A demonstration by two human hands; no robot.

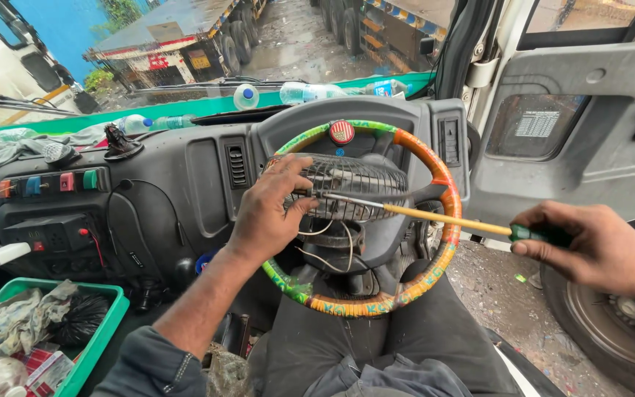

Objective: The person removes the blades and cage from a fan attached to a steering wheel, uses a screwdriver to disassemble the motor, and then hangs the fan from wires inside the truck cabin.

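I sit in a truck cab behind a steering wheel wrapped in orange, green and yellow tape. A small wire-caged fan rests against the wheel's hub, with thin loose wires hanging below it. My left hand grips the left side of the fan's cage. My right hand holds the green handle of a long screwdriver with a yellow shaft. Its metal tip reaches the fan's cage next to my left fingers.
The cab door stands open on the right, showing a tyre and wet ground. A green tray of rags and bags sits at lower left. Plastic bottles line the dashboard top, and switches sit on the left panel.
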